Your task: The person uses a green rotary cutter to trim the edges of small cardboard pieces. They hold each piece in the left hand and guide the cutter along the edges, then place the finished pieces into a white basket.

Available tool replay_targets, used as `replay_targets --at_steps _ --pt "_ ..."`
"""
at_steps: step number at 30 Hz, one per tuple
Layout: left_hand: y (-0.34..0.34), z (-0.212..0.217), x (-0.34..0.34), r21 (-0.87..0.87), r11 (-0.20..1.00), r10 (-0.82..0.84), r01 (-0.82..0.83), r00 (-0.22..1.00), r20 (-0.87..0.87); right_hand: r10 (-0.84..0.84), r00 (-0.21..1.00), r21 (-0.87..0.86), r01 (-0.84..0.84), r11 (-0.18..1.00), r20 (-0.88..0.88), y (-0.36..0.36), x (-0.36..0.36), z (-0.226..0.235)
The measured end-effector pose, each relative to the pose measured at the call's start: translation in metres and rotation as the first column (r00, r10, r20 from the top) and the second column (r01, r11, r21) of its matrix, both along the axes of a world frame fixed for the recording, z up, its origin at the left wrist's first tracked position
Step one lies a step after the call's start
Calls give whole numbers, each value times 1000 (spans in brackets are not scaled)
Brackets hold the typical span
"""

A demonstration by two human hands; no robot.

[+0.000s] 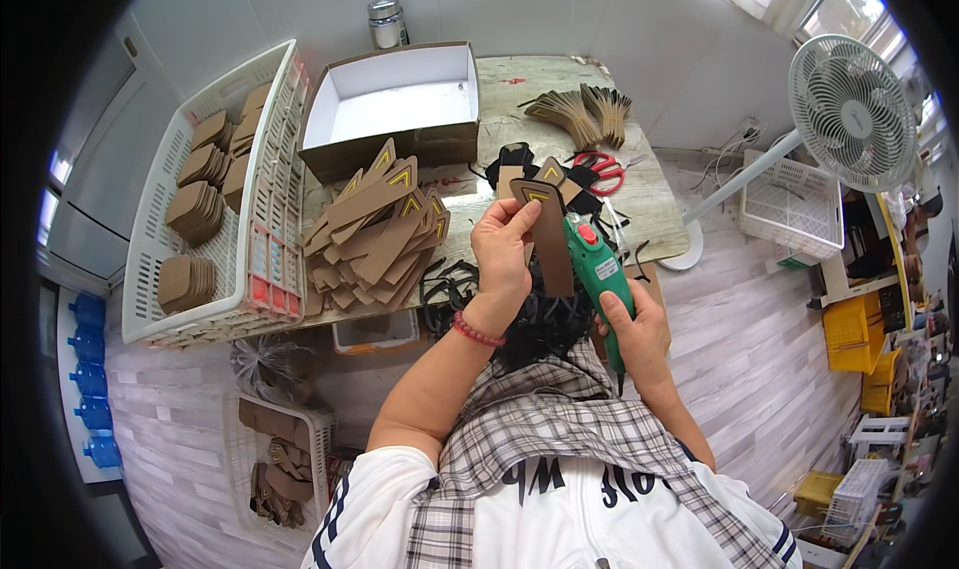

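My left hand point(502, 249) pinches the upper end of a brown strip point(549, 249) that has a rounded tip and a yellow chevron. It hangs down in front of my body. My right hand point(639, 329) is wrapped round a green hand-held electric tool point(602, 269) with a red button, its cord leaving the lower end. The tool's upper end is close beside the strip; whether they touch I cannot tell. Just beyond lie red-handled scissors point(611, 181) and more brown pieces. Black trimmings point(544, 331) are heaped below the strip, near my apron.
A loose pile of brown strips point(370, 239) covers the table's left part, before an open box point(400, 141). Left of it stands a white crate point(255, 254) of stacked pieces. Fanned bundles point(569, 116) lie at the back. A fan point(852, 114) stands on the right.
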State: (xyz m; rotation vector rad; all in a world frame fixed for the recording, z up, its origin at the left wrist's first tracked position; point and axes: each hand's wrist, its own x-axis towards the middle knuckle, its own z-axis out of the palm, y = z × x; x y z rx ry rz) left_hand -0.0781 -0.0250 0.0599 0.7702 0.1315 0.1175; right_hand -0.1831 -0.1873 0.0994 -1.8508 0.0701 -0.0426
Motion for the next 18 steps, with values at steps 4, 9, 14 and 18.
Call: replay_targets --at_steps 4,9,14,18 --pt "2 1 -5 21 1000 -23 23 999 22 13 1000 -5 -13 1000 0 -2 1 1" --pt "8 6 -9 108 994 -35 27 997 69 18 1000 27 -18 999 14 -3 0 1" --pt "18 11 -7 219 976 -5 -24 991 131 24 1000 9 -24 1000 -8 -3 -1 2" --pt "25 15 -4 330 942 0 -57 985 170 39 999 5 -39 999 12 -3 -2 3"
